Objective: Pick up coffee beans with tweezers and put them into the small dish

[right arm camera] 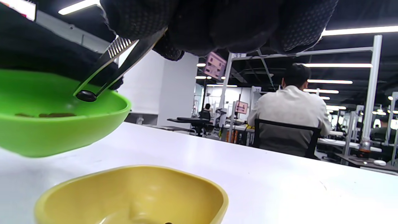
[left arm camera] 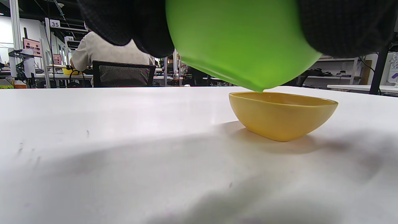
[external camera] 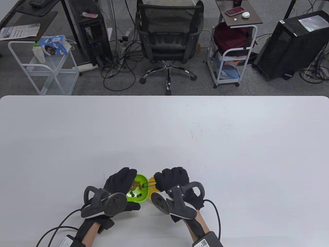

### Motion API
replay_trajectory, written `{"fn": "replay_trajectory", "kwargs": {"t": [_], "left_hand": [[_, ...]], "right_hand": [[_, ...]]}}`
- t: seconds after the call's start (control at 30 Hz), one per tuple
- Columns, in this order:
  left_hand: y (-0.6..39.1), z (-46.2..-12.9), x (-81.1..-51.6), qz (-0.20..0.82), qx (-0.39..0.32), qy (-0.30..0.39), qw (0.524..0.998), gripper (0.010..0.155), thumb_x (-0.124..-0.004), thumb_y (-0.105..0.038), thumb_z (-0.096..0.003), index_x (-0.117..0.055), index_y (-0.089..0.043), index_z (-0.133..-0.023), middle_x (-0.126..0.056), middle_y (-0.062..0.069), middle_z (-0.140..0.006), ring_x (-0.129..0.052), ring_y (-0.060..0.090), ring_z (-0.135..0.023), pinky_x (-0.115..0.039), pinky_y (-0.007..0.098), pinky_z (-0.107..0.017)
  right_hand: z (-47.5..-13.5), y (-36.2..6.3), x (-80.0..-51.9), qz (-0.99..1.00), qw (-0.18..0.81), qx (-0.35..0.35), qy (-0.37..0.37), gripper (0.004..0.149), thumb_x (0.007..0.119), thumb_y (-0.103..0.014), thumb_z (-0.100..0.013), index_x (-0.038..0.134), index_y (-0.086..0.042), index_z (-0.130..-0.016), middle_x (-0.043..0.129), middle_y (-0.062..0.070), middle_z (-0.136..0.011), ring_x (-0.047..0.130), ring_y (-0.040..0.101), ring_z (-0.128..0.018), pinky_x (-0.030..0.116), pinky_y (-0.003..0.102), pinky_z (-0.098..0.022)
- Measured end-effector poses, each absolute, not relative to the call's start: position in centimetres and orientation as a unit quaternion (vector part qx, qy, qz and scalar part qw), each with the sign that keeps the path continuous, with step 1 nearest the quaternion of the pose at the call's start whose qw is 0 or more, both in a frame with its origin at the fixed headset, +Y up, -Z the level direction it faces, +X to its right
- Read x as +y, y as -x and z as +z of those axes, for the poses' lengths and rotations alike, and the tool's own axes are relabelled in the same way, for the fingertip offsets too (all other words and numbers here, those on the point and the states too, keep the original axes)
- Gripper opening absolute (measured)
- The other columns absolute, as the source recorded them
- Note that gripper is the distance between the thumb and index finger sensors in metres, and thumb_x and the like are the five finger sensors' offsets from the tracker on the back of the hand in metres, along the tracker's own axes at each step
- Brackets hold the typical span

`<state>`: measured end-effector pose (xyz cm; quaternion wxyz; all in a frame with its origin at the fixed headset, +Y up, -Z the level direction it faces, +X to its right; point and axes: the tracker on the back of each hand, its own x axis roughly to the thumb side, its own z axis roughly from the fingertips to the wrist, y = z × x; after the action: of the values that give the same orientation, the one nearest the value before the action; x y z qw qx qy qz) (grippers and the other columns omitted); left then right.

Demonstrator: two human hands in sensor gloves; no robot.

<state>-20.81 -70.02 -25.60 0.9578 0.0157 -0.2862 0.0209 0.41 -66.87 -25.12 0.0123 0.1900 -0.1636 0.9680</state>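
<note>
My left hand (external camera: 120, 184) holds a green dish (external camera: 140, 191) lifted off the table; it fills the top of the left wrist view (left arm camera: 242, 40). Several dark coffee beans (external camera: 135, 194) lie in it. My right hand (external camera: 172, 181) pinches metal tweezers (external camera: 148, 183) whose tips grip one dark bean (right arm camera: 86, 95) just above the green dish's rim (right arm camera: 121, 102). A yellow dish (external camera: 153, 185) stands on the table beside the green one, mostly under my right hand. It shows whole in the left wrist view (left arm camera: 281, 113) and close below in the right wrist view (right arm camera: 133, 193), with a dark speck at its bottom.
The white table (external camera: 205, 133) stretches wide beyond both dishes. An office chair (external camera: 168, 38) and carts stand past its far edge. Cables trail from both wrists at the near edge.
</note>
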Motion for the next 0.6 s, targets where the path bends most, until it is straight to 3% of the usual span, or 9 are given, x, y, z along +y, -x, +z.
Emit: {"fn": "replay_trajectory", "kwargs": {"t": [0.6], "left_hand": [[20.9, -25.6, -70.0, 0.022, -0.286, -0.016, 0.958, 0.112, -0.080, -0.068, -0.0333, -0.048, -0.002, -0.118, -0.059, 0.031, -0.120, -0.084, 0.045, -0.099, -0.072, 0.064, -0.074]], "right_hand": [[-26.0, -3.6, -67.1, 0.976, 0.063, -0.144, -0.148, 0.044, 0.066, -0.037, -0.047, 0.073, -0.024, -0.088, 0.084, -0.001, -0.071, 0.088, 0.023, -0.056, 0.069, 0.058, -0.070]]}}
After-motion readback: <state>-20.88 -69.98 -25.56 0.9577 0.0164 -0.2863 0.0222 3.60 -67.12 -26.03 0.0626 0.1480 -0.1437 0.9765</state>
